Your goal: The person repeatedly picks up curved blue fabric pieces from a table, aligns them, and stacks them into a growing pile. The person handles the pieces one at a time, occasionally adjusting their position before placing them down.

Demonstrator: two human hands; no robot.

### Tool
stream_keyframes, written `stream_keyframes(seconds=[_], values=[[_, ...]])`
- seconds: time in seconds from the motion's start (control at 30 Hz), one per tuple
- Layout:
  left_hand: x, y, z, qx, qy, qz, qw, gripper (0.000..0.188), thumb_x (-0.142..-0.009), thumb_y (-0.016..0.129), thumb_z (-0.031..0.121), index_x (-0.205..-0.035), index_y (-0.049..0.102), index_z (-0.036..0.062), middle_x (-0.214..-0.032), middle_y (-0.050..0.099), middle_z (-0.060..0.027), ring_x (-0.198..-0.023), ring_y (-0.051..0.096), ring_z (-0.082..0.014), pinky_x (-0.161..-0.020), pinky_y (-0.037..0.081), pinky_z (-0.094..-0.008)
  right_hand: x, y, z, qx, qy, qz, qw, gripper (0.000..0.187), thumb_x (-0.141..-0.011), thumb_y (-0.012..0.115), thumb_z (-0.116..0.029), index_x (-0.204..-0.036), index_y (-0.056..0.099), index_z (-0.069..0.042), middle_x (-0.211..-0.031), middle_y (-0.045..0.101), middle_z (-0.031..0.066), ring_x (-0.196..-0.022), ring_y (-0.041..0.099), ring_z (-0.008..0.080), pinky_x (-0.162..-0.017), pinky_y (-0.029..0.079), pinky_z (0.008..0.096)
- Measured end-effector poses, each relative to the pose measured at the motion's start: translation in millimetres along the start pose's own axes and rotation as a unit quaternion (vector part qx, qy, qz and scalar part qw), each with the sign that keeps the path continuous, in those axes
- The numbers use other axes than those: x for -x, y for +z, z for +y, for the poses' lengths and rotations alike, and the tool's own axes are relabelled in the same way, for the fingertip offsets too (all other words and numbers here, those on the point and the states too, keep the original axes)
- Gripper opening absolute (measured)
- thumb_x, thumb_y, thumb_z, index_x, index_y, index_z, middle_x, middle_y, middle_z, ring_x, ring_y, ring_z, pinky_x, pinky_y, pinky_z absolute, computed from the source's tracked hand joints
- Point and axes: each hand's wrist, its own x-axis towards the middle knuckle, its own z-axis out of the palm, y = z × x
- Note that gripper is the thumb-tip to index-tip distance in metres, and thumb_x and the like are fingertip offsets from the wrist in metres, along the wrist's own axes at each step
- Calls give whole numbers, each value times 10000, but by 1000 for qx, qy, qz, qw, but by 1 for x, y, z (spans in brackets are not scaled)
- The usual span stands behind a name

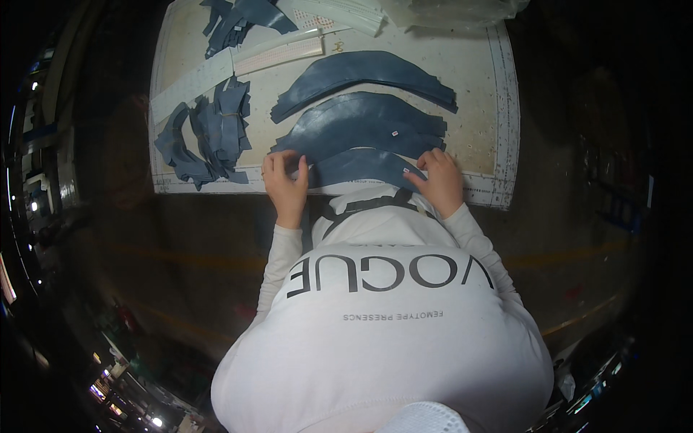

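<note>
Three curved dark blue pieces, which look like stacks of leather or a similar sheet, lie one below another on a pale board (476, 130): a far stack (364, 70), a middle stack (361, 121) and a near piece (364, 166) at the board's front edge. My left hand (286, 184) is at the left ends of the near and middle ones, thumb and bent fingers apart. At their right ends rests my right hand (442, 180), its thumb by the near piece and its fingers spread from it. A small white label shows beside that thumb; another lies on the middle stack.
Bundled blue pieces (216, 130) lie at the left, with more blue pieces (249, 22) at the far left. Pale printed strips (280, 54) cross the board's back. Clear plastic wrapping (451, 11) sits at the far right. Dark floor surrounds the table.
</note>
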Motion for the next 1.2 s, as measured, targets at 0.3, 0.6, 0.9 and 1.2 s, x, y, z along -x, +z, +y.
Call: stream_keyframes(seconds=[0.3, 0.6, 0.9, 1.2], values=[[26, -17, -2, 68, -158, -343, 924, 281, -735, 770, 192, -848, 617, -15, -793, 552, -171, -725, 570, -330, -647, 443, -395, 5, -7, 15, -104, 24, -188, 976, 315, -637, 822, -92, -839, 586, -41, -747, 611, 109, -746, 624, 304, -657, 489, 391], [-17, -41, -16, 109, -7, -302, 947, 63, -779, 617, 46, -829, 625, 10, -767, 529, -172, -750, 549, -370, -647, 418, -433, -36, -42, 20, -149, -28, -153, 976, 277, -692, 795, -71, -853, 574, -20, -680, 610, 106, -599, 602, 263, -583, 473, 350], [-40, -10, -12, 21, 64, -161, 985, 308, -757, 710, 142, -1046, 610, 104, -925, 581, -116, -891, 572, -335, -771, 438, -442, -54, 6, 6, -35, -44, 65, 996, 381, -728, 788, -152, -1030, 565, -88, -1000, 554, 102, -960, 578, 295, -797, 486, 384], [-32, 29, 16, -2, 102, -120, 988, 332, -690, 806, 184, -914, 590, 67, -917, 546, -95, -896, 539, -302, -751, 424, -403, -63, 18, -2, -74, -92, 15, 993, 267, -717, 754, -57, -853, 524, -42, -826, 590, 77, -807, 600, 255, -710, 473, 372]])
